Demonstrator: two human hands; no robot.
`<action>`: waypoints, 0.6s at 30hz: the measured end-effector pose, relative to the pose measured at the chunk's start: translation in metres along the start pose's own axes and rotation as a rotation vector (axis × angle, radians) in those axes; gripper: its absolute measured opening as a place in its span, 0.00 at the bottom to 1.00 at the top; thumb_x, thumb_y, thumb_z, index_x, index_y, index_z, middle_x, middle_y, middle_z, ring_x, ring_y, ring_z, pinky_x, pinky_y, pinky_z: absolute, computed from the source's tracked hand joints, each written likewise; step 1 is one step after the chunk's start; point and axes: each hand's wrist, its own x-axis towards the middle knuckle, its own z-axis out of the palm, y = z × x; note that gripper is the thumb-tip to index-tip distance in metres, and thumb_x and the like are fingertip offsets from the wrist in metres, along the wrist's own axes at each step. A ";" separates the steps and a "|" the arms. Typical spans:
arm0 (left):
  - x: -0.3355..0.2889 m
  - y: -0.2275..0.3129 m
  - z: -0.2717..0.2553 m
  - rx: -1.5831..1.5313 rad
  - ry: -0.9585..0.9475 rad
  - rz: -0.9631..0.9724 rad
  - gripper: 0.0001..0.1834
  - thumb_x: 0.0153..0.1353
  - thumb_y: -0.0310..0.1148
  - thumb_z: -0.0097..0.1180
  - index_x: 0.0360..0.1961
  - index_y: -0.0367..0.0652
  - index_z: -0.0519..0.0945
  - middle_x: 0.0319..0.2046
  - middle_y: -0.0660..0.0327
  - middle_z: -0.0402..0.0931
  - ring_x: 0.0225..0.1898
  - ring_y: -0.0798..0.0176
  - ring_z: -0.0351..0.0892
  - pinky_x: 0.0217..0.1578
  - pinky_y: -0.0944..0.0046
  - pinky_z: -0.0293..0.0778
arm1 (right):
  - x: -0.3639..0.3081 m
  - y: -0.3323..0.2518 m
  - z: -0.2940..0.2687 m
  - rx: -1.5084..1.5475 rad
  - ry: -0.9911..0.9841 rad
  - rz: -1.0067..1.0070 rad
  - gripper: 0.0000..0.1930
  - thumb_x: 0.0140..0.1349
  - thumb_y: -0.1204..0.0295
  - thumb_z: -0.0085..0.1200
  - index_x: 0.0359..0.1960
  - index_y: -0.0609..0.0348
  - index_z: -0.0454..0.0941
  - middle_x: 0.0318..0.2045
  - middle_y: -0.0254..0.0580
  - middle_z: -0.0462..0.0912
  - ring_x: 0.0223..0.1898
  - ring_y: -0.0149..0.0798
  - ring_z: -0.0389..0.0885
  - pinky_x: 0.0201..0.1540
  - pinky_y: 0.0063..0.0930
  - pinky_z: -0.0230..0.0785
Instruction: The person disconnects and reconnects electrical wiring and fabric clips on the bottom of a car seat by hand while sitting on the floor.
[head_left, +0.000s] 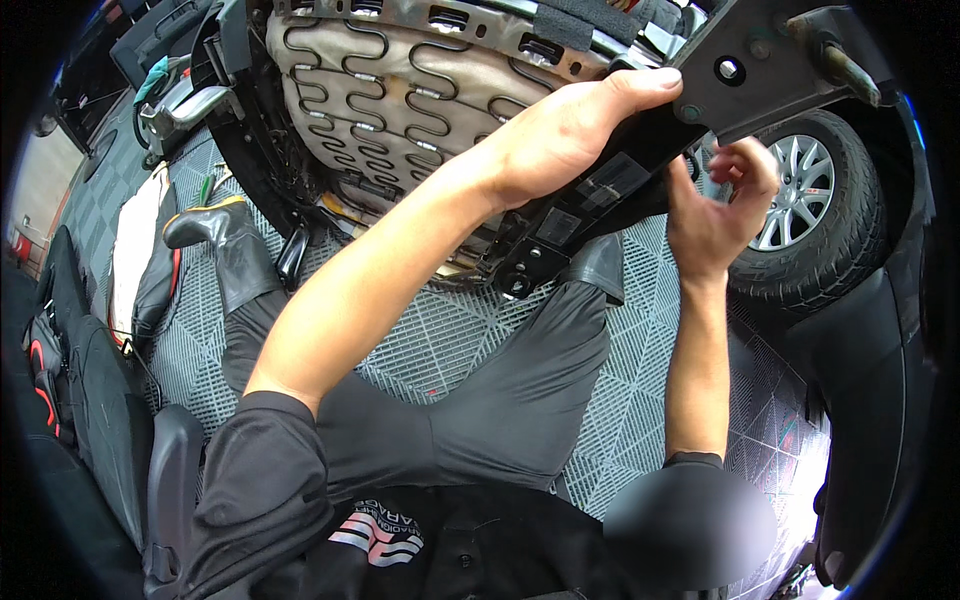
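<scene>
The grey grid-tiled floor [420,345] spreads under everything. On it, centre and far, stands a seat [395,130], its pale padding and wavy wire springs exposed. A wheel [830,215] with silver spokes lies to the right. The black side rail [600,190] runs along the seat's right side, up to a dark metal bracket [775,85] at far right. The left hand [560,145] lies across this rail, thumb straight at the bracket's left edge; its other fingers are hidden, so their grip cannot be told. The right hand [715,230] is raised just below the bracket, fingers loosely curled, apart from the thumb; contact is unclear.
</scene>
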 end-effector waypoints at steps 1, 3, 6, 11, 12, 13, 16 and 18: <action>-0.001 -0.001 0.001 -0.009 -0.008 -0.008 0.28 0.73 0.56 0.39 0.54 0.46 0.79 0.42 0.68 0.79 0.43 0.74 0.74 0.47 0.68 0.67 | 0.000 -0.006 -0.002 -0.009 -0.040 -0.045 0.16 0.48 0.82 0.70 0.38 0.61 0.77 0.33 0.37 0.78 0.30 0.28 0.74 0.31 0.21 0.68; -0.001 -0.004 0.001 -0.049 -0.017 -0.008 0.28 0.72 0.55 0.40 0.54 0.43 0.79 0.44 0.67 0.79 0.45 0.74 0.74 0.49 0.69 0.68 | -0.014 0.001 0.001 0.049 -0.025 -0.005 0.13 0.51 0.84 0.69 0.36 0.62 0.78 0.28 0.37 0.79 0.25 0.27 0.73 0.28 0.18 0.67; -0.001 -0.004 -0.003 -0.094 -0.029 -0.001 0.29 0.72 0.54 0.43 0.52 0.38 0.80 0.46 0.67 0.79 0.46 0.74 0.74 0.52 0.71 0.68 | -0.014 -0.007 0.007 0.008 0.033 -0.039 0.11 0.51 0.84 0.68 0.33 0.64 0.79 0.27 0.41 0.81 0.26 0.31 0.77 0.30 0.21 0.71; 0.000 -0.001 -0.006 -0.084 -0.080 -0.023 0.28 0.73 0.53 0.41 0.52 0.39 0.79 0.43 0.68 0.80 0.44 0.76 0.74 0.51 0.71 0.69 | -0.026 -0.015 0.004 0.004 0.034 -0.011 0.09 0.54 0.81 0.67 0.37 0.66 0.82 0.31 0.45 0.82 0.31 0.38 0.81 0.37 0.27 0.75; 0.001 0.001 -0.006 -0.070 -0.070 -0.058 0.30 0.72 0.57 0.39 0.51 0.42 0.80 0.42 0.68 0.80 0.42 0.75 0.74 0.48 0.70 0.67 | -0.029 -0.019 0.003 0.023 0.009 0.028 0.09 0.57 0.78 0.66 0.40 0.64 0.83 0.33 0.45 0.82 0.34 0.38 0.81 0.39 0.27 0.74; -0.001 0.008 -0.004 -0.052 -0.056 -0.096 0.32 0.71 0.60 0.37 0.51 0.44 0.81 0.41 0.68 0.80 0.41 0.74 0.73 0.45 0.70 0.65 | -0.030 -0.024 0.005 0.006 0.016 0.069 0.09 0.58 0.78 0.66 0.39 0.64 0.84 0.34 0.44 0.81 0.35 0.37 0.80 0.40 0.27 0.73; 0.003 0.009 -0.013 0.012 -0.084 -0.220 0.39 0.68 0.67 0.31 0.49 0.45 0.83 0.38 0.69 0.82 0.38 0.74 0.72 0.40 0.69 0.60 | -0.032 -0.034 0.010 -0.010 0.048 0.205 0.08 0.60 0.73 0.66 0.40 0.62 0.85 0.38 0.40 0.77 0.40 0.36 0.76 0.43 0.24 0.70; 0.007 0.007 -0.016 0.053 -0.079 -0.292 0.46 0.67 0.71 0.26 0.48 0.42 0.85 0.37 0.68 0.83 0.36 0.74 0.70 0.38 0.69 0.58 | -0.029 -0.037 0.013 -0.023 0.109 0.238 0.09 0.59 0.73 0.66 0.40 0.61 0.85 0.39 0.39 0.76 0.41 0.35 0.75 0.44 0.24 0.69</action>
